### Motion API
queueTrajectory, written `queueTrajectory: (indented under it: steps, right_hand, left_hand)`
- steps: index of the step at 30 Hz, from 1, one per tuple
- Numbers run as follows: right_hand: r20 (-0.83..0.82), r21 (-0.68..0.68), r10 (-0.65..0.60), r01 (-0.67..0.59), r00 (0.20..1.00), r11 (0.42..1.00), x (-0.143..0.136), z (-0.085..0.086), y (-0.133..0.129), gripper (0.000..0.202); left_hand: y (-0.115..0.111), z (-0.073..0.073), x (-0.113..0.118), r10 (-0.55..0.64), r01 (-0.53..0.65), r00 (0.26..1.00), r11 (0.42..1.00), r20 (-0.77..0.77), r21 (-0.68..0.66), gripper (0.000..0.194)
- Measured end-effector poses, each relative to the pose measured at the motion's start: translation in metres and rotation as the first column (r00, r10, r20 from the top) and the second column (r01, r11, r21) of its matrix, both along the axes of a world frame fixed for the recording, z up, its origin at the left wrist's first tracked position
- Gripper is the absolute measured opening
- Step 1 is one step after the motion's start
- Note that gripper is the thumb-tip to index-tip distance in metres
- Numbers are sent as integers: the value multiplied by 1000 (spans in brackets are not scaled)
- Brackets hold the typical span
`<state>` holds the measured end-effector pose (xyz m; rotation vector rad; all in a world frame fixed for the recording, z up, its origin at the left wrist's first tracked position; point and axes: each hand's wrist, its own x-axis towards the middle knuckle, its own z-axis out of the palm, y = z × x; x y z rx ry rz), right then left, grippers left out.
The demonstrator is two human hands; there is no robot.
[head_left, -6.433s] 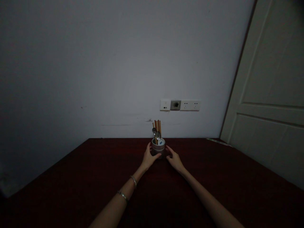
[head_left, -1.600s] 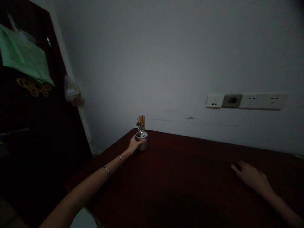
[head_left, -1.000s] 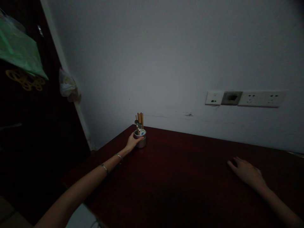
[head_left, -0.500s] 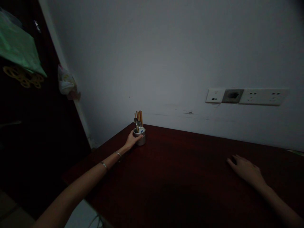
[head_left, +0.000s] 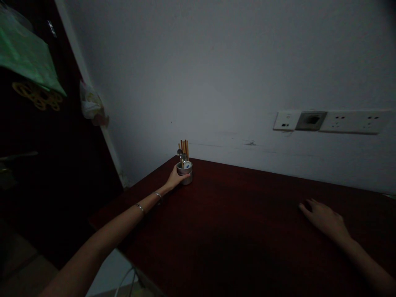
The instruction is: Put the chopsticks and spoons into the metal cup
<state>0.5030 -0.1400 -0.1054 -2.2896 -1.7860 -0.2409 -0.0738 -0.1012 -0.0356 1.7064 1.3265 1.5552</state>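
My left hand (head_left: pixel 176 177) is wrapped round a metal utensil holder (head_left: pixel 187 180) near the far left corner of the dark red table (head_left: pixel 247 198). Upright in the holder are several wooden chopsticks (head_left: pixel 185 148), metal spoons (head_left: pixel 180 153) and a white spoon with a blue mark (head_left: pixel 187 165). The thumb lies across the holder's front, while the other fingers are hidden behind it. Over on the right side, my right hand (head_left: pixel 324 216) rests palm down on the tabletop with thumb and fingers apart, holding nothing.
Behind the table rises a grey-white wall with a row of sockets (head_left: pixel 328 121). A dark door (head_left: pixel 62 165) stands at the left, with a green cloth (head_left: pixel 27 49) and a plastic bag (head_left: pixel 90 101) hanging near it. A pale cable (head_left: pixel 123 280) shows below the table's left edge.
The view has shifted slightly, moving most things a little in the picture. My left hand keeps its grip on the utensil holder, and my right hand stays on the table.
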Motion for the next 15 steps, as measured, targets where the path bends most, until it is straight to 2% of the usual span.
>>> queueTrajectory:
  steps: [4,9,12,15]
  right_hand:
    - [27,-19,13,-12,1000,1000,0,1,-1,68]
    - [41,-15,18,-18,999,1000,-2,3,-2,69]
    - [22,-36,7,-6,1000,999,-3,5,-2,68]
    - [-11,8,-10,10,1000,1000,-5,6,-3,63]
  left_hand:
    - [2,-2,-2,6,-5,999,999,-37,32,80]
    - [3,-5,-4,26,-26,999,1000,-42,-1,81]
    - [2,-4,-3,-4,3,999,1000,-38,-13,85]
    - [-2,-2,-1,-47,47,999,999,-19,-24,88]
